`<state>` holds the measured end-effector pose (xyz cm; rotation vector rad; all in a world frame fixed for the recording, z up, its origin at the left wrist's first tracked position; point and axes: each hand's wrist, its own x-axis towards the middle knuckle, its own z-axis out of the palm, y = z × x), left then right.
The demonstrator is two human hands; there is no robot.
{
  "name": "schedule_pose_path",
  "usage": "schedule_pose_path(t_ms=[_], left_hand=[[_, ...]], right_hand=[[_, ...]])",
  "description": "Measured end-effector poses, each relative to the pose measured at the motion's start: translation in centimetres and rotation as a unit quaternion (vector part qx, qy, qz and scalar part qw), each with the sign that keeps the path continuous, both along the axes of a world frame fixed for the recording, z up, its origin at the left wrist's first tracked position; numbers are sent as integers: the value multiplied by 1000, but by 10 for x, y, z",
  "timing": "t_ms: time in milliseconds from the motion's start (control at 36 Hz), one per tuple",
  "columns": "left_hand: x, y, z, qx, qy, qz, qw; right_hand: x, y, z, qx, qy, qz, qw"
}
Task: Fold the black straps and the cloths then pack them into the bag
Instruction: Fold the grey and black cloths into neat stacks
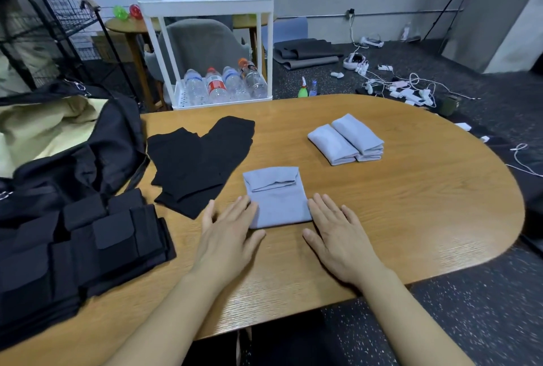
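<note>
At table centre, my left hand [232,226] and right hand [338,227] lie spread, flanking a part-folded grey cloth [277,198]. Folded cloths [346,139] wait at one o'clock; black straps [202,160] and open bag [73,142] at ten, nothing visibly packed.

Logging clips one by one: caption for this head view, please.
Both hands, left hand and right hand, flank a half-folded blue cloth on the wooden table; open black bag waits left.

Head camera looks forward and down, close over the table [411,189].
</note>
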<state>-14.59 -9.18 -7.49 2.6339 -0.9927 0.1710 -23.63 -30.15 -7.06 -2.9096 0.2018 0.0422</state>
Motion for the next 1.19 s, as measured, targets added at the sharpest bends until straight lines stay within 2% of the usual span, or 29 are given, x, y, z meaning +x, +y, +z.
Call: schedule_pose_path(t_ms=[56,139,306,444,556,667,778,889,1000,1111,1194], left_hand=[[6,-1,0,-35,-59,-43,997],[14,-8,8,-15,-96,-76,992],[26,-18,17,24,-139,-109,984],[26,-21,24,-58,-60,-80,993],[26,-16,27,-62,18,-114,991],[26,-10,25,-31,71,-150,986],[26,-1,12,39,46,-158,986],[28,5,2,-22,49,-152,987],[26,1,-3,-130,111,-98,980],[28,-14,-2,-266,158,12,951],[33,-26,0,-327,166,79,927]], right_hand=[[-2,2,6,-8,-69,-8,998],[5,6,9,-43,-138,18,989],[28,16,17,-91,-143,100,981],[47,11,14,-88,-105,128,982],[55,6,10,-71,-111,137,982],[53,7,6,-40,-137,135,980],[49,1,3,-29,-157,143,977],[43,-9,0,33,-160,137,977],[44,-16,2,178,-174,73,966],[55,-15,-2,361,-174,-54,915],[65,-11,-3,406,-180,-119,888]])
